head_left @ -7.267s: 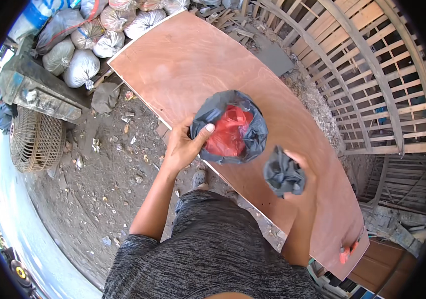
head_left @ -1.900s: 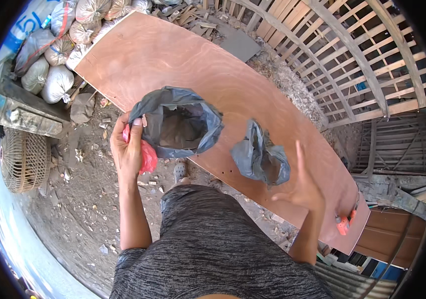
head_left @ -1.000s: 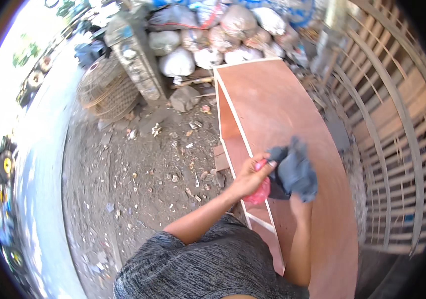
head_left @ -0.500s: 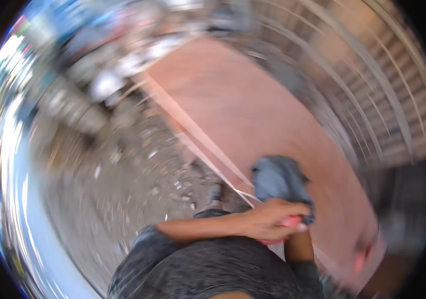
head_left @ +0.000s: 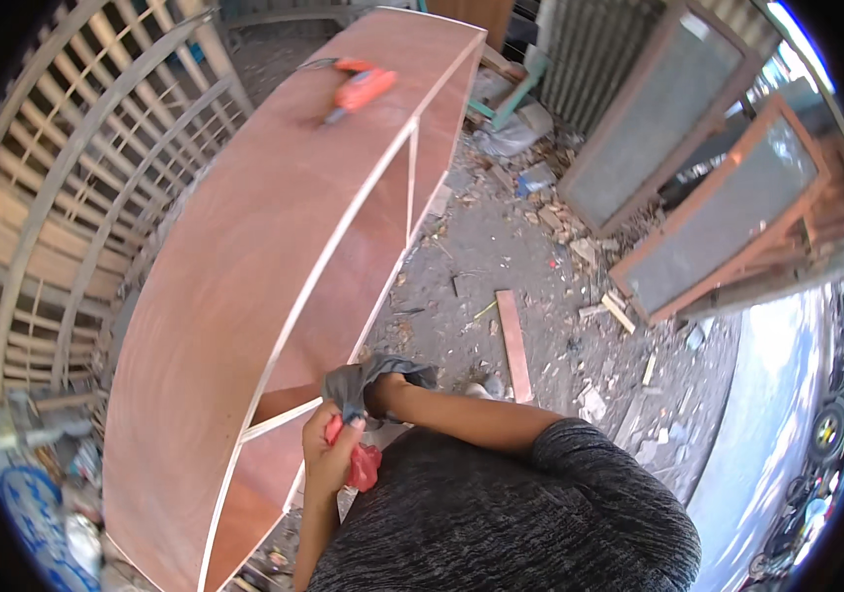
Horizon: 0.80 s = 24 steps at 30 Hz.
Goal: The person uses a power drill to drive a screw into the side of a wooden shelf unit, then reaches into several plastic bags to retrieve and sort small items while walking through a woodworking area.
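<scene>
My left hand (head_left: pixel 323 449) is closed round a crumpled red plastic bag (head_left: pixel 365 468), some of which hangs out toward my shirt. Just above its fingers bunches a dark grey, thin bag or cloth (head_left: pixel 348 387). My right hand (head_left: pixel 387 395) reaches into the folds of that grey piece, so its fingers are hidden. Both hands are close together in front of my body, beside the open side of a long reddish-brown wooden cabinet (head_left: pixel 215 266) with pale edges. An orange-red power tool (head_left: pixel 365 89) lies on the cabinet's far end.
Two framed glass panels (head_left: pixel 659 118) lean at the far right near corrugated sheeting (head_left: pixel 594 69). Debris and a narrow wooden strip (head_left: pixel 513 345) lie on the dirt floor. A slatted bamboo structure (head_left: pixel 76 197) stands left of the cabinet. A blue-and-white patterned object (head_left: pixel 42 523) lies lower left.
My view has swung round, from blurred to sharp, and the cabinet now lies to my left. The grey piece, earlier hanging beyond my hands, is now gathered round my right hand.
</scene>
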Tool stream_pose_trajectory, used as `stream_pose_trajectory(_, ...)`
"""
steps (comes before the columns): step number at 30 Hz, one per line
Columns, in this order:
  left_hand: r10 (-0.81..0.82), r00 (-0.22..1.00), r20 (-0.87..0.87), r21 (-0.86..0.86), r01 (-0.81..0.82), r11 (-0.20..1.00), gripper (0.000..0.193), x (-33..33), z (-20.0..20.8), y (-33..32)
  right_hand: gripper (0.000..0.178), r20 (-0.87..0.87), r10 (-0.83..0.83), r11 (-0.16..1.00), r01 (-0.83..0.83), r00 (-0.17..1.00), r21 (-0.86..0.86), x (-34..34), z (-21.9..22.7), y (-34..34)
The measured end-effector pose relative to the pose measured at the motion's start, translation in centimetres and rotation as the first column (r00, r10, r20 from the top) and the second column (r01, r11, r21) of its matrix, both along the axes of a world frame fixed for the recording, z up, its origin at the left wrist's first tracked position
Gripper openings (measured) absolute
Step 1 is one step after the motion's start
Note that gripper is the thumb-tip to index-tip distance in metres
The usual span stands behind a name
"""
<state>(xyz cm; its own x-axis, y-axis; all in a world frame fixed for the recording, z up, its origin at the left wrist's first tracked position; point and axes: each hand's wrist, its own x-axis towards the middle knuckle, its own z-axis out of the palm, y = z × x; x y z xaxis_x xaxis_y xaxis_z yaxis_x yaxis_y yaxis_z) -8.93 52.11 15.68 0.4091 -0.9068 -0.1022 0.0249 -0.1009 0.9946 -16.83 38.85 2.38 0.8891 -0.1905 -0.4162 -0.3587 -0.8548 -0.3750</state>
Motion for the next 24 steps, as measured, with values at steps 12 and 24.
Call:
stream_pose_trajectory(12,0.010,0.951,-0.308,0.206,0.056,0.977,0.008,-24.2,-5.3,-21.4,0.030,0.063,-0.316,0.949,0.316,0.947,0.021,-35.1,-0.2,-15.8)
stream_pose_trajectory(24,-0.056,0.888,-0.456,0.178,0.152,0.972,0.008,-28.8,-10.1,-48.7,0.019,0.068,-0.187,0.970,0.195,0.980,-0.147,-46.9,3.9,-38.3)
